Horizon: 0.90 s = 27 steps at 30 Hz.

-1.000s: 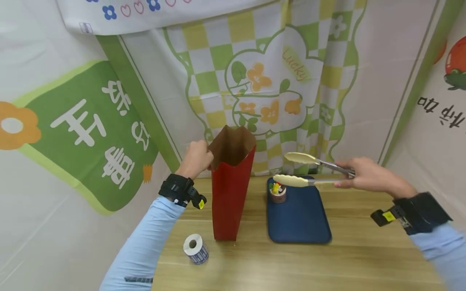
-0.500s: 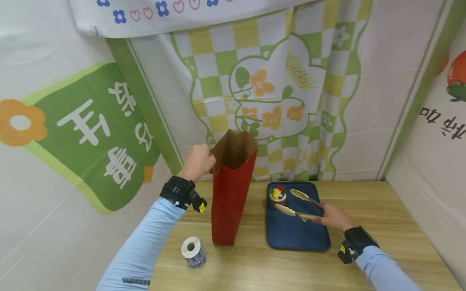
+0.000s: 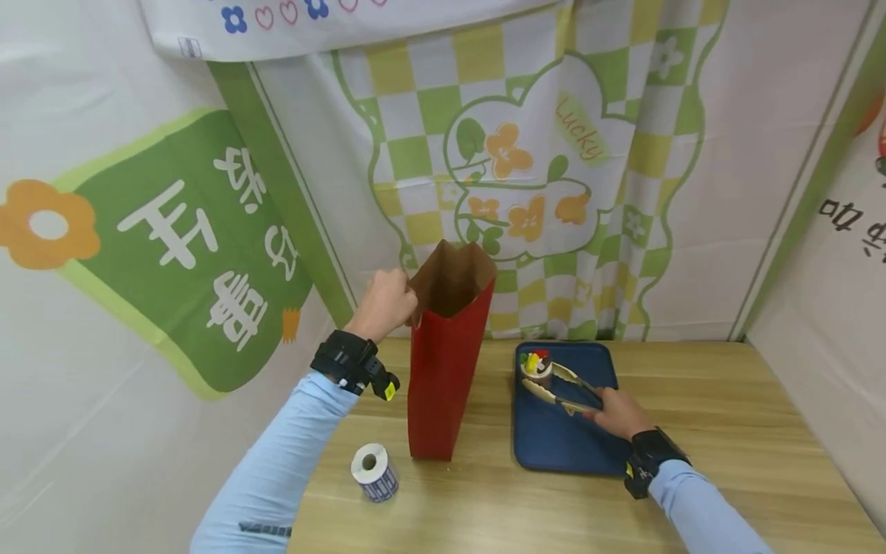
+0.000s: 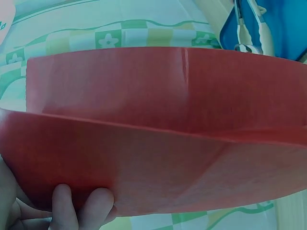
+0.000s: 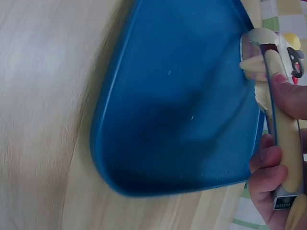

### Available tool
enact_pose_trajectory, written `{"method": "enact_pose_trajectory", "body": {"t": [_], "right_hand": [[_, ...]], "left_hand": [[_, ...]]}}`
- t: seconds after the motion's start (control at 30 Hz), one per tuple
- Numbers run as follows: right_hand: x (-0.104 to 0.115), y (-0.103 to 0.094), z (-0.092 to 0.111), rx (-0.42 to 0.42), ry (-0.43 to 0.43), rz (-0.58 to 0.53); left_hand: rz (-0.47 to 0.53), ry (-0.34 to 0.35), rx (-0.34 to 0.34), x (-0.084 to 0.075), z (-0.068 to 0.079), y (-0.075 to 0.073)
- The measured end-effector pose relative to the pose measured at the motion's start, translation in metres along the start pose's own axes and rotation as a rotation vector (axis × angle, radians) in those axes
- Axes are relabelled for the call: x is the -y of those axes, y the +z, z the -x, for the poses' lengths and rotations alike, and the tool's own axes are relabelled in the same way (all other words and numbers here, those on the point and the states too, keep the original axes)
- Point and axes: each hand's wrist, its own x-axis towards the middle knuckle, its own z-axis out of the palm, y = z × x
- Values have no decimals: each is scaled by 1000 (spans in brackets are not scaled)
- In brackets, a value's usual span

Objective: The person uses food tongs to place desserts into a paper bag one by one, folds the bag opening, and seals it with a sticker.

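at the wooden desk, the left hand pinches the red bag while the right hand grips tongs spread about the decorated cup far left on the tray, seemingly the grasping step, calling next for a gentle squeeze

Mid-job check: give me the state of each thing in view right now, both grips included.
Tray: flat on the table.
Dessert cup: upright, on the tray.
Tongs: open, tips at the dessert cup; contact unclear.
Red paper bag: standing, mouth open.
Printed paper roll: standing on end.
Left grip: holding the bag's rim.
Right grip: holding the tongs.
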Motion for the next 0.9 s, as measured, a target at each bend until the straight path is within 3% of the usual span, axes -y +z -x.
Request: {"method": "enact_pose_trajectory", "body": {"t": [0.13,0.23,0.43,0.63,0.77,0.9], "right_hand": [[-9,-9,4,-3,-3,-8],[-12,-29,11,2,-24,-35],[1,-100,31,11,-134,-138],[35,-184,41,-77,-178,-39],[70,-238,34,-69,-186,29],[112,-278,18,-58,-219,80]], "left_hand": [[12,-1,15,-3,-1,-1],[23,-18,26,-3,-1,-2],[29,-12,19,-3,-2,-4],[11,17,6,-4,-5,-5],[14,6,13,-4,-5,-4],[12,-2,32,-6,-4,1]]}}
